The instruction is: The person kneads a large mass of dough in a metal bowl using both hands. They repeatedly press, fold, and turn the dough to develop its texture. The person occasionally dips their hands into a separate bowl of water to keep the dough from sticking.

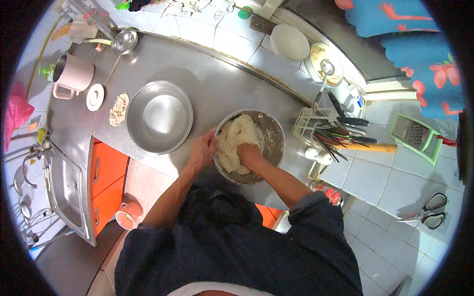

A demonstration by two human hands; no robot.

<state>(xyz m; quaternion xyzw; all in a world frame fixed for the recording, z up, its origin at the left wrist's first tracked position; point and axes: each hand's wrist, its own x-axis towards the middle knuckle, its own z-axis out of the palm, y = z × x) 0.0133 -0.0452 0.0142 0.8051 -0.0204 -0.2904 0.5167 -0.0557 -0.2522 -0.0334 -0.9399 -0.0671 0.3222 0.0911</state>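
Note:
A round metal bowl (274,148) stands on the steel counter in front of me, with a large lump of pale dough (233,138) filling its left side. My right hand (250,155) is pressed down into the dough; its fingers are sunk out of sight. At the bowl's left rim, my left hand (203,146) grips the outer wall, thumb side up. Smears of dough cling to the bare inner wall on the right. To the left rests a wider metal basin (159,116) with nothing in it.
A crumpled cloth (119,109), a white lid (95,97) and a pink jug (74,76) lie left of the basin. On the right stands a rack (314,118) with knives and chopsticks. A sink (70,185) is at far left. A grater (413,133) and scissors (426,212) hang on the tiled wall.

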